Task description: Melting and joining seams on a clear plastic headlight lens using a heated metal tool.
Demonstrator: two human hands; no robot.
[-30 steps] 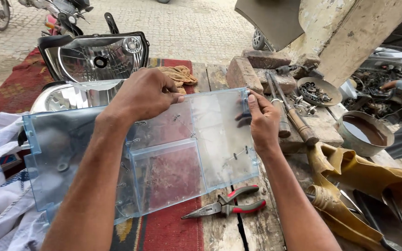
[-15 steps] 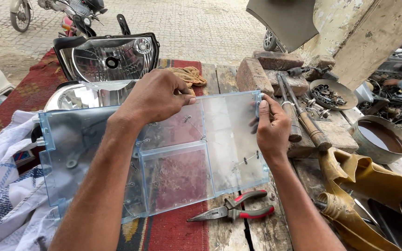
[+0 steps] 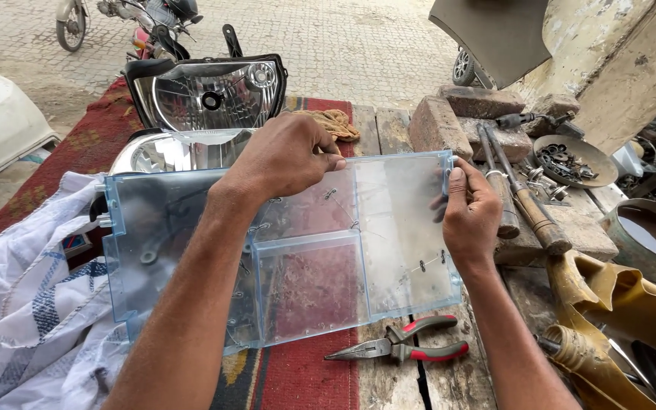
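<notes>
A clear bluish plastic tray with small wire staples along its cracks is held flat above a wooden bench. My left hand grips its far edge near the middle, fingers curled over the rim. My right hand clasps the tray's right edge, thumb on top. Red-handled pliers lie on the bench just below the tray. Two motorcycle headlights sit beyond it: a black-framed one upright and a chrome one partly hidden behind the tray.
A red patterned rug covers the bench's left part, with white and blue cloth at the left. Bricks, hammers, a dish of small metal parts, a pan of dark liquid and yellow rags crowd the right. Motorcycles stand behind.
The view has shifted so the tray and hands sit further right in the picture. Both hands keep the same grip on the tray.
</notes>
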